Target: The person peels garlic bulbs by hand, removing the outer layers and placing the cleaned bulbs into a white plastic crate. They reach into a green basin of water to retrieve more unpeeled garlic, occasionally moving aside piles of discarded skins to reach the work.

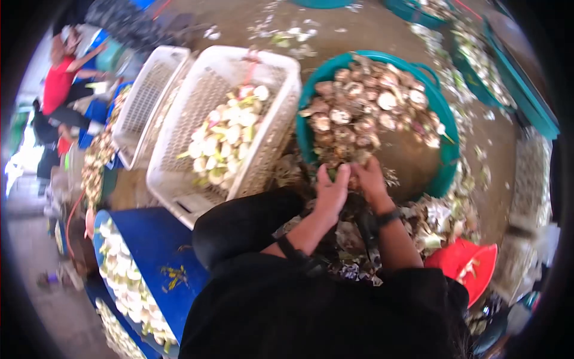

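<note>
Though I cannot tell what, if anything, my curled left hand [333,192] and right hand [371,181] hold, brown bulbs [359,107] lie in the teal tub [447,163]: probably light, firm, flaky-skinned, best held round the belly.

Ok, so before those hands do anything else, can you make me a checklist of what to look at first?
1. Brown, papery round bulbs in the round teal plastic tub: ok, many there.
2. Left hand and right hand close together at the tub's near side: ok.
3. What the fingers hold: cannot tell, it's mostly hidden.
4. Space in the white rectangular plastic basket: ok, bare patches around the pale bulbs.
5. Pale, papery scraps cleared away: not ok, many lie beside the tub.
</note>
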`<state>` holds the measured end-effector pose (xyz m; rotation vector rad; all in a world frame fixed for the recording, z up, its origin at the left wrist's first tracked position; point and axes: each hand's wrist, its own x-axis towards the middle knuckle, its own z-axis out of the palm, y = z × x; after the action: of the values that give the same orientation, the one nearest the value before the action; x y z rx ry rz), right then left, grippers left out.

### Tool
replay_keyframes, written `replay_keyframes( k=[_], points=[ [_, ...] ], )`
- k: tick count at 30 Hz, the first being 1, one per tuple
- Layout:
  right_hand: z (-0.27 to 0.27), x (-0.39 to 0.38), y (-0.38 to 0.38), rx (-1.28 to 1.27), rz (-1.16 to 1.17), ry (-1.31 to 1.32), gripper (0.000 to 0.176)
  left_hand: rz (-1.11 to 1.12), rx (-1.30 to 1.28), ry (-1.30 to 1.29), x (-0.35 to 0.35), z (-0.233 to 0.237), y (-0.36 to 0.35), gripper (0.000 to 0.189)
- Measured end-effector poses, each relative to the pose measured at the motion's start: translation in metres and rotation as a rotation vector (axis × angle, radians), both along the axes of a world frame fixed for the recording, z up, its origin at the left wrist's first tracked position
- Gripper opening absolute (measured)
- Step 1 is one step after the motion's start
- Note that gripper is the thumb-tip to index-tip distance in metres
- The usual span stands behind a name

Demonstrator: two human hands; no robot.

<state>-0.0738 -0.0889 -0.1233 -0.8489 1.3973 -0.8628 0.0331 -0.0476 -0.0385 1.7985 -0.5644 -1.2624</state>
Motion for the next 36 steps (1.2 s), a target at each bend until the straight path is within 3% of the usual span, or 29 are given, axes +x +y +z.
replay_keyframes(
  k=[1,2,4,6,7,8,9,10,11,13,17,19,20,22,23,24,26,27,30,34,36],
  points=[
    [0.032,0.008,0.012,-0.133,-0.219,-0.203,0.020,-0.034,0.075,0.160,0.000,0.023,-0.001,0.066],
    [0.059,0.014,0.020,-0.190,-0.226,-0.165,0.022,-0.080,0.148,0.327,0.000,0.041,-0.001,0.075],
    [0.100,0.009,0.032,-0.253,-0.237,-0.130,0.023,-0.167,0.092,0.335,0.006,0.038,-0.002,0.078],
    [0.134,-0.009,0.040,-0.939,0.365,1.278,0.028,-0.267,0.024,0.342,0.013,0.029,-0.003,0.081],
    [0.157,-0.010,0.045,-0.992,0.391,1.325,0.023,-0.401,-0.079,0.156,0.018,0.019,-0.004,0.076],
    [0.152,-0.014,0.047,-1.007,0.390,1.322,0.023,-0.528,-0.181,-0.035,0.021,0.016,-0.004,0.070],
    [0.141,-0.024,0.050,-0.905,0.573,1.149,0.019,-0.585,-0.152,-0.197,0.019,0.027,-0.002,0.069],
    [0.132,-0.031,0.054,-0.794,0.749,0.971,0.016,-0.575,-0.155,-0.199,0.017,0.036,0.000,0.069],
    [0.130,-0.031,0.059,-0.807,0.759,0.968,0.016,-0.664,-0.116,-0.268,0.015,0.043,0.001,0.071],
    [0.127,-0.028,0.069,-0.794,0.606,1.001,0.012,-0.773,-0.035,-0.322,0.016,0.063,0.001,0.072],
    [0.114,-0.022,0.072,-0.749,0.581,1.034,0.015,-0.746,-0.014,-0.334,0.019,0.047,0.001,0.066],
    [0.111,-0.021,0.067,-0.500,0.503,0.717,0.019,-0.717,0.071,-0.262,0.024,0.033,0.000,0.070],
    [0.110,-0.022,0.065,-0.506,0.508,0.715,0.019,-0.711,0.070,-0.263,0.026,0.039,0.000,0.070],
    [0.110,-0.027,0.061,-0.287,0.453,0.497,0.021,-0.782,0.030,-0.147,0.027,0.053,-0.001,0.068],
    [0.111,-0.027,0.059,-0.182,0.424,0.389,0.023,-0.761,-0.026,-0.229,0.023,0.054,0.000,0.066],
    [0.112,-0.025,0.060,-0.193,0.432,0.391,0.023,-0.749,-0.034,-0.232,0.025,0.054,-0.003,0.066],
    [0.116,-0.018,0.073,-0.522,0.437,0.539,0.022,-0.760,-0.116,-0.387,0.027,0.056,-0.001,0.066],
    [0.126,-0.016,0.075,-0.545,0.552,0.734,0.021,-0.815,-0.083,-0.348,0.031,0.059,-0.004,0.065],
    [0.123,-0.020,0.075,-0.579,0.697,0.916,0.020,-0.874,-0.196,-0.435,0.027,0.043,-0.002,0.063],
    [0.113,-0.016,0.079,-0.593,0.610,0.921,0.021,-0.910,-0.195,-0.367,0.030,0.035,-0.003,0.058],
    [0.102,-0.022,0.075,-0.553,0.549,0.795,0.020,-0.812,-0.090,0.084,0.030,0.030,-0.004,0.047]
  ],
)
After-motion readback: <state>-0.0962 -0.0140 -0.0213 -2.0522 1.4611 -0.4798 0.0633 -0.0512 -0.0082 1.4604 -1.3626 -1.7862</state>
